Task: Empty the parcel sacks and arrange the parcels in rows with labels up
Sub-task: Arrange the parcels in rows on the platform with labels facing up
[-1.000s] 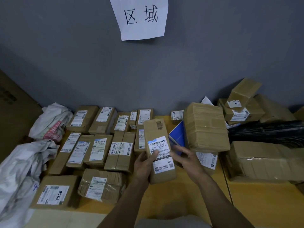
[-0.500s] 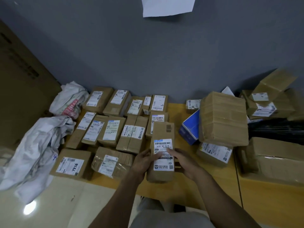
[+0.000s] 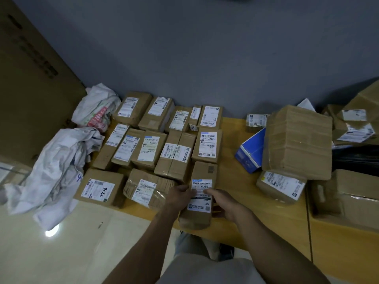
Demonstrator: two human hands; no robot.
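A long brown parcel [image 3: 203, 173] with its white label up lies on the yellow table [image 3: 242, 181], at the right end of the front row. My left hand [image 3: 180, 196] holds its left side and my right hand [image 3: 222, 203] holds its right side, thumbs over the label. Left of it lie a plastic-wrapped parcel [image 3: 146, 188] and a box marked with handwriting [image 3: 98, 190]. Behind stand two rows of brown parcels [image 3: 155, 148], labels up. Two crumpled white sacks [image 3: 55, 169] lie at the left.
An unsorted heap sits at the right: a big brown box [image 3: 297, 142], a blue box [image 3: 251, 152], a labelled parcel [image 3: 281, 186] beneath, and more cartons [image 3: 352, 128] beyond. A grey wall closes the back. A tall cardboard sheet [image 3: 30, 78] stands at left. The table's front edge is near my legs.
The long parcel has come down from in front of me onto the table at the front row's right end, both hands still on it. The view has tilted downward.
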